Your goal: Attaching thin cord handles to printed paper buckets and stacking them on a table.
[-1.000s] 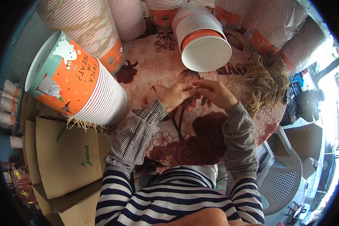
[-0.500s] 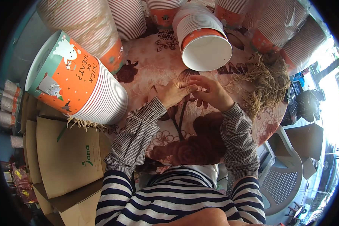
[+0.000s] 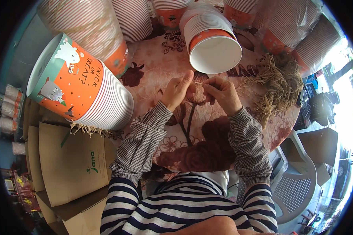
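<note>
Both hands meet over the middle of the flower-patterned tablecloth (image 3: 161,78), close enough to work one thin strand of tan twine (image 3: 199,83) between them: the left hand (image 3: 177,91) has its fingers curled and its thumb pressed onto the strand's end, and the right hand (image 3: 220,91) pinches the other part between thumb and forefinger, so both are closed narrowly on it. The loose heap of twine (image 3: 278,84) lies just right of the right hand, within easy reach. A stack of paper buckets (image 3: 213,47) lies on its side just beyond the hands, its white mouth turned toward the person, while a larger orange-printed stack (image 3: 76,88) rests to the left
</note>
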### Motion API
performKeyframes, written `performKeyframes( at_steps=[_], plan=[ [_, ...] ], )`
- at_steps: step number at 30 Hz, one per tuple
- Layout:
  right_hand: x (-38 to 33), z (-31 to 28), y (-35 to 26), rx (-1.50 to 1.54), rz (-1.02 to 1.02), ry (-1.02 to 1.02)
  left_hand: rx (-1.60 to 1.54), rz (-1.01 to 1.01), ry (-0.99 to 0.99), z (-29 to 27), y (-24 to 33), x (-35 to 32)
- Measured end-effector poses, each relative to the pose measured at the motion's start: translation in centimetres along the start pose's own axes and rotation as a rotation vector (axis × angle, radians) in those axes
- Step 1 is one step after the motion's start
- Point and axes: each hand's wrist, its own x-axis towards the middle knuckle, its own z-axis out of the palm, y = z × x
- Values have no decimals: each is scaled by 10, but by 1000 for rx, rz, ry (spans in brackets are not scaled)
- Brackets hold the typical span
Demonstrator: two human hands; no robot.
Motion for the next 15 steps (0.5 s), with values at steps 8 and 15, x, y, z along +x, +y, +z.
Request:
performKeyframes(
  at_steps=[8, 15],
  plan=[
    [-1, 1, -2, -233, 5, 65, 244, 348, 182, 11, -2, -2],
    [1, 0, 5, -346, -101, 77, 89, 76, 142, 2, 2, 0]
  ],
)
